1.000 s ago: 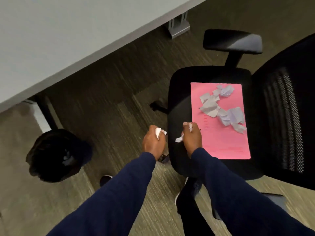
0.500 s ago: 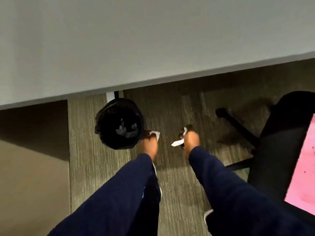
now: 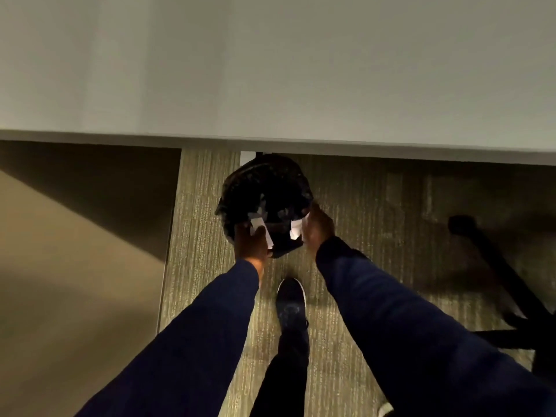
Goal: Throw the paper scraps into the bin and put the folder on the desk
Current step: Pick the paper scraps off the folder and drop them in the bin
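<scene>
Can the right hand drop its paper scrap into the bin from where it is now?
Probably yes. The right hand is at the bin's near rim, its scrap over the open mouth, nothing between. The left hand keeps to the other side.

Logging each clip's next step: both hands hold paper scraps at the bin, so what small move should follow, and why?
Probably open both hands and let go. The left hand and right hand each grip a white paper scrap at the near rim of the black bin, so the scraps should drop inside.

text: none legible | labels: none | numbers: none | signs: none
</scene>
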The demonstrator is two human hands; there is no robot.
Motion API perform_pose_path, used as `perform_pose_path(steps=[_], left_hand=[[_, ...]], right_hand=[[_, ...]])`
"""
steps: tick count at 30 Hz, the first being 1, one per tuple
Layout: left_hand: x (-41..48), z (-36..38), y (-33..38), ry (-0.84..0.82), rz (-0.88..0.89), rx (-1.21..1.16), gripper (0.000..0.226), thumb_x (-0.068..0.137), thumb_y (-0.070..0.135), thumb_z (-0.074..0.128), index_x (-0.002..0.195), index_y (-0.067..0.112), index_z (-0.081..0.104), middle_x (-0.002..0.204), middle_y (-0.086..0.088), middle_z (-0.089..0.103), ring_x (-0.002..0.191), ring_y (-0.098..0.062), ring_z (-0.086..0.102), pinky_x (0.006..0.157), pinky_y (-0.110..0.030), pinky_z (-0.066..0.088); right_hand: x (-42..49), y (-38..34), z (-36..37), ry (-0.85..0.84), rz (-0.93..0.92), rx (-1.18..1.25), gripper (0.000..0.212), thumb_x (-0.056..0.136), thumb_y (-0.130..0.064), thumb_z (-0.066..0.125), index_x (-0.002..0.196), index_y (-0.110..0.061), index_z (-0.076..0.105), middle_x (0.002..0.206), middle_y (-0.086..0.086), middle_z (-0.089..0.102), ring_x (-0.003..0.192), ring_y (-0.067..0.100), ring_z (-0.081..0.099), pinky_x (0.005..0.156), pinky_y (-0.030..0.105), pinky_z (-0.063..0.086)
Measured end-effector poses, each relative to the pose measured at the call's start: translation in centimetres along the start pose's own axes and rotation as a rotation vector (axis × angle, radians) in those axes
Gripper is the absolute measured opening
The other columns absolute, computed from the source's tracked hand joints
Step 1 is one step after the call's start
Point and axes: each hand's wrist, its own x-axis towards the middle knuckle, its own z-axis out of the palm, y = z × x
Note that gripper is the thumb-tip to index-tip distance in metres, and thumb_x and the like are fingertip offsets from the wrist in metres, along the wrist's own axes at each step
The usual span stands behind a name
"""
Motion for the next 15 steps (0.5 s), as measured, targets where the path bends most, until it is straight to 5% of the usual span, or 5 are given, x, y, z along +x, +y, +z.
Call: perform_pose_path(steps=[2,3,5,10,15], left_hand=[[0.6,-0.2,0.3,-0.005,-0.015,-0.041,0.041,0.098,0.014,0.05,0.138,0.017,0.043,0.134,-0.01,0.054,0.108,-0.031,0.06,0.052,-0.03,0.052],[1.3,-0.4,0.2,-0.005,-0.016,-0.059,0.04,0.099,0.015,0.05,0.138,0.017,0.043,0.135,-0.011,0.054,0.11,-0.031,0.059,0.052,-0.029,0.051],[1.9,-0.5,0.2,-0.02,-0.018,-0.094,0.04,0.1,0.015,0.05,0.139,0.018,0.042,0.138,-0.01,0.051,0.118,-0.033,0.056,0.059,-0.034,0.055],[2.7,-0.9,0.3,-0.004,0.05,-0.062,0.05,0.098,0.02,0.057,0.145,0.021,0.04,0.143,-0.009,0.052,0.127,-0.03,0.053,0.1,-0.058,0.049],[2.2,-1.0,-0.1,0.012,0.074,-0.072,0.056,0.092,0.027,0.064,0.144,0.019,0.041,0.142,-0.009,0.052,0.128,-0.029,0.052,0.103,-0.057,0.047]], right_hand=[[0.5,-0.2,1.3,-0.045,0.007,0.071,0.032,0.104,-0.019,0.043,0.128,-0.002,0.055,0.125,0.022,0.063,0.109,0.038,0.063,0.084,0.041,0.055],[0.6,-0.3,2.0,-0.065,0.013,0.149,0.031,0.104,-0.026,0.045,0.126,-0.008,0.057,0.123,0.019,0.063,0.112,0.037,0.062,0.083,0.041,0.055],[0.6,-0.3,2.5,-0.094,0.078,0.285,0.036,0.102,-0.048,0.043,0.121,-0.022,0.058,0.114,0.01,0.063,0.111,0.033,0.061,0.077,0.038,0.051],[1.5,0.0,3.0,-0.21,0.198,0.362,0.066,0.099,-0.062,0.033,0.154,-0.024,0.031,0.155,0.011,0.04,0.139,0.034,0.041,0.107,0.048,0.039],[1.4,0.5,2.2,-0.251,0.181,0.335,0.07,0.099,-0.066,0.028,0.154,-0.022,0.029,0.159,0.014,0.034,0.145,0.038,0.031,0.117,0.054,0.029]])
